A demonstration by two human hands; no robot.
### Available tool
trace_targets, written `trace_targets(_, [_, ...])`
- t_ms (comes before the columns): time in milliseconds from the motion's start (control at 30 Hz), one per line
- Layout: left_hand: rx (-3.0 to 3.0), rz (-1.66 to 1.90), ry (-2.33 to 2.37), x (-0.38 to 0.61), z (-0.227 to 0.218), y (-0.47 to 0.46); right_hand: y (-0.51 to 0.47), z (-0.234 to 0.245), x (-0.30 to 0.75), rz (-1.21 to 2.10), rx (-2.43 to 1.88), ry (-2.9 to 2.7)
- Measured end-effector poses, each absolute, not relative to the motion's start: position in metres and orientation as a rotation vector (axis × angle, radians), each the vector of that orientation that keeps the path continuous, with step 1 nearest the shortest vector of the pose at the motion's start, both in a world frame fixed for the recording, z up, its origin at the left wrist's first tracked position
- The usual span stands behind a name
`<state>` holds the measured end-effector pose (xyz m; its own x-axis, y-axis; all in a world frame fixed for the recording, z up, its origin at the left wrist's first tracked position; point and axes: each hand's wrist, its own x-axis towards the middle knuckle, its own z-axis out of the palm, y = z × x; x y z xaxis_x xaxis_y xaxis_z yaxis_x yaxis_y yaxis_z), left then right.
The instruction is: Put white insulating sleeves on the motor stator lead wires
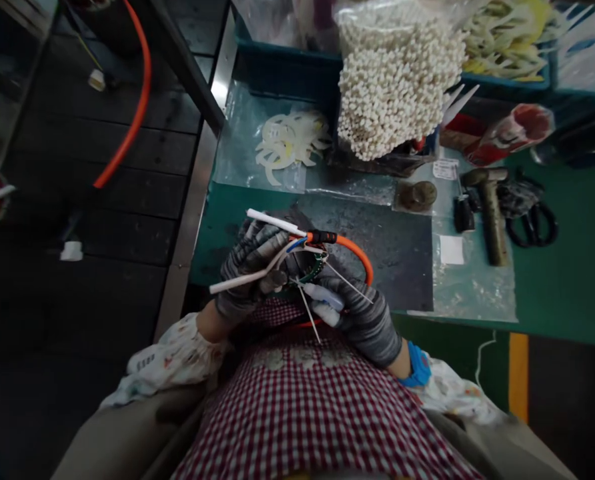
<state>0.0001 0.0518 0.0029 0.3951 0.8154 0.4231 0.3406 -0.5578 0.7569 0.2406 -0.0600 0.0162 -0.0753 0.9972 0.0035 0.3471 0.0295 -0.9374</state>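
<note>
My left hand [252, 257], in a grey striped glove, is closed around a dark ring-shaped part [316, 268] with a green inner edge, held just in front of my apron. White sleeved wires [272, 221] and a blue wire come off this part. An orange cable [360, 252] with a black band curves from it toward my right side. My right hand [365, 317], gloved with pale coverings on its fingertips, pinches at the ring's near edge. Thin white cable ties [310, 313] stick out there; one crosses over the right glove. The exact fingertip contact is partly hidden.
Behind the hands lies a dark mat [392, 247] on the green bench. Flat pale strips [292, 140] and a bag of small white pieces [392, 87] are at the back. A hammer [492, 213] and black-handled scissors [532, 223] lie right. Another orange cable [140, 107] hangs left.
</note>
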Motion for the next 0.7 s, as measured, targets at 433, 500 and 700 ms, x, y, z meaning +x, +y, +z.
trace_targets(433, [2.391,1.025,0.963,-0.004,0.003,0.043,-0.037,0.046,0.237,0.643,-1.442,-1.853])
trace_targets(500, [2.410,1.034,0.959,-0.002,0.006,0.045,-0.038,0.046,0.240,0.595,-1.481,-1.899])
trace_targets(700, [2.610,0.924,0.937,0.020,0.021,0.056,-0.039,0.049,0.259,0.368,-1.594,-1.900])
